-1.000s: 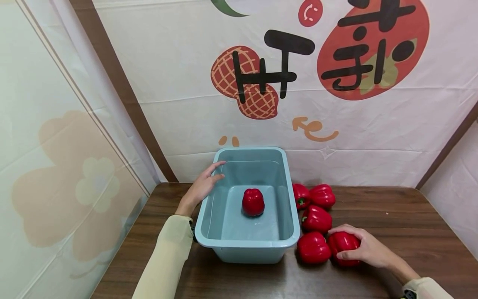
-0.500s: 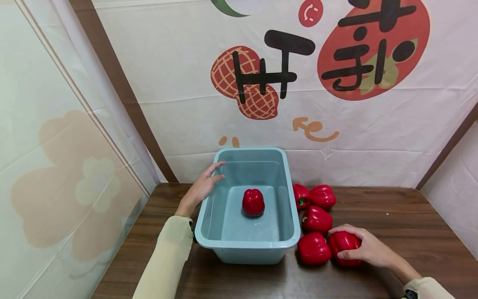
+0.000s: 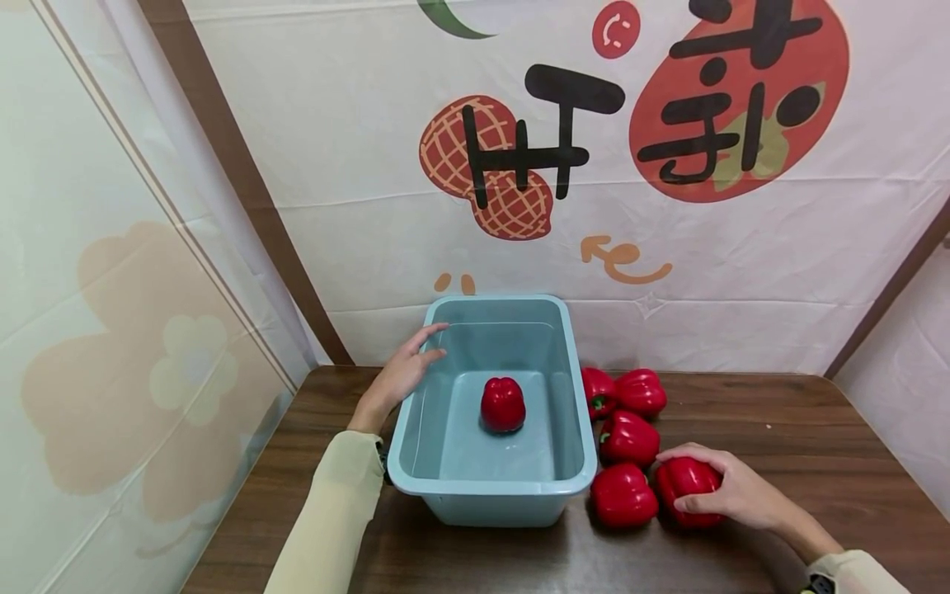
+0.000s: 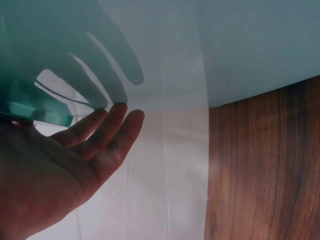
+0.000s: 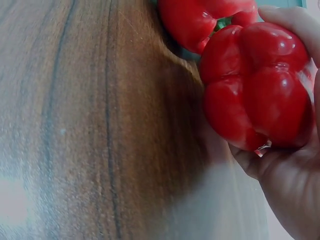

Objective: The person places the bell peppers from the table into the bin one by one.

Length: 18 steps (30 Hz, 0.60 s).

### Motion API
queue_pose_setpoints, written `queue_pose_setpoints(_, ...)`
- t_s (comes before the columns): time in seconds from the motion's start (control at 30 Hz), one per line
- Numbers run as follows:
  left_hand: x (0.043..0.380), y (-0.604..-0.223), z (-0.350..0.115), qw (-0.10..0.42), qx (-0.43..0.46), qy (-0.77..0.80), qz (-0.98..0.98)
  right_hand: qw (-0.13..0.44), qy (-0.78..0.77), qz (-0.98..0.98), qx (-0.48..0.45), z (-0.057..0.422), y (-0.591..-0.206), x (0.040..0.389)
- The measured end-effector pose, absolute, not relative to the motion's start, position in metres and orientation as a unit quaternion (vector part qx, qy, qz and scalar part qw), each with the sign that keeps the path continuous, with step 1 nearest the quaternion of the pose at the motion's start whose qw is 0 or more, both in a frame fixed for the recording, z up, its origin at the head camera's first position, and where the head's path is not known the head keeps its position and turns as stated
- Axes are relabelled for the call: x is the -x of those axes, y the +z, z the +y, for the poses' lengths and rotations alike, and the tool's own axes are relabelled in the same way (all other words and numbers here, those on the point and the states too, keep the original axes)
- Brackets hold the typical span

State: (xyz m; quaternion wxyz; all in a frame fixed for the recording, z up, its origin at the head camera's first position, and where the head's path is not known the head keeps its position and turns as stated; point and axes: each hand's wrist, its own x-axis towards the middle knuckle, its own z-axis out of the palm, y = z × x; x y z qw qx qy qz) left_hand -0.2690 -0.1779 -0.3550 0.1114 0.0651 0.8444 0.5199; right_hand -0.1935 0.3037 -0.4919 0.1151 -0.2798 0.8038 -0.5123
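A pale blue plastic tub (image 3: 490,488) stands on the table with one red bell pepper (image 3: 503,404) on its floor. My left hand (image 3: 401,373) rests at the tub's left rim. In the left wrist view its fingers (image 4: 112,140) stretch out, fingertips at the tub's outer wall (image 4: 170,55). To the right of the tub, my right hand (image 3: 750,497) grips a red bell pepper (image 3: 686,488), thumb on the near side and fingers over the far side. The right wrist view shows this pepper's lobed end (image 5: 260,85) toward the camera, another pepper (image 5: 187,22) just behind.
Several more red bell peppers lie along the tub's right side, among them a near one (image 3: 623,495), a middle one (image 3: 629,437) and a far one (image 3: 641,392). Behind the wooden table (image 3: 779,429) hangs a printed white cloth (image 3: 356,165).
My right hand and the bell pepper in it have shifted very slightly right, away from the neighbouring pepper. My left hand and the tub stay in place; the head view has tilted slightly.
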Motion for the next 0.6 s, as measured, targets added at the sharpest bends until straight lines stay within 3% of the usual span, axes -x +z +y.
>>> queue_pose_setpoints(0.6, 0.296, -0.394, -0.19, 0.093, -0.068, 0.527, 0.842, 0.125, -0.51, 0.81, 0.263, 0.306, -0.487, 0.193)
